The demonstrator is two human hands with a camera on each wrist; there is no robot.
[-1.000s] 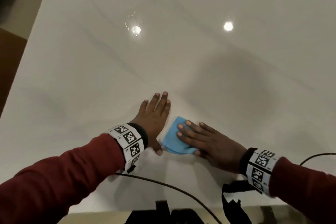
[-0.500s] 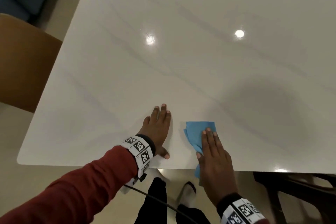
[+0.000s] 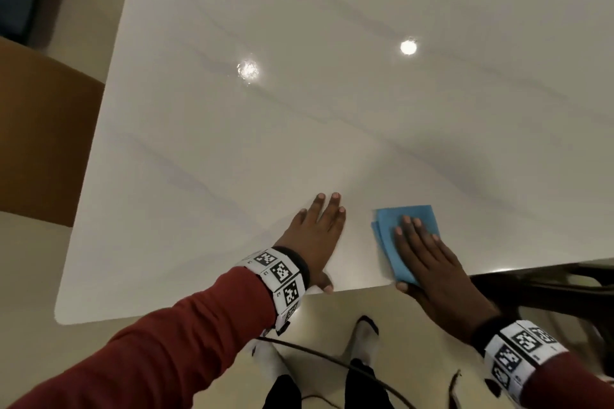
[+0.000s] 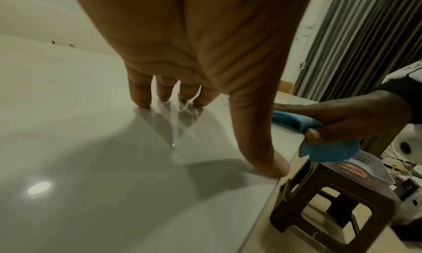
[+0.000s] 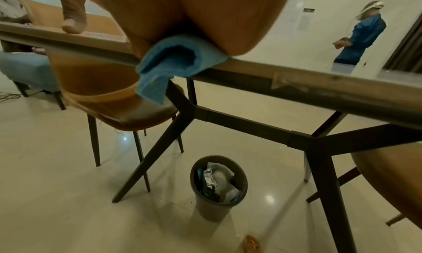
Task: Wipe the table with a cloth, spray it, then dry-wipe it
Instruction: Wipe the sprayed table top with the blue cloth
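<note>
A folded blue cloth [image 3: 407, 217] lies on the white marble table [image 3: 299, 126] at its near edge. My right hand [image 3: 428, 259] presses flat on it with straight fingers, its thumb at the table's rim. In the left wrist view the cloth [image 4: 331, 152] droops over the edge below the right hand [image 4: 342, 112]. The right wrist view shows the same blue cloth [image 5: 173, 65] hanging off the table edge [image 5: 297, 83]. My left hand [image 3: 319, 236] rests flat on the bare table left of the cloth, its fingertips [image 4: 141, 101] touching the surface.
A brown chair [image 3: 43, 143] stands at the table's left end. A dark stool [image 4: 331, 211] with a white perforated basket [image 4: 365, 168] is beside the near edge. Under the table sit a filled bin [image 5: 219, 184] and dark legs [image 5: 251, 126]. A person in blue [image 5: 363, 36] stands beyond.
My right hand has swung from pointing left to pointing forward and slid the cloth right, to the near edge, where it overhangs. The left hand stays flat in place.
</note>
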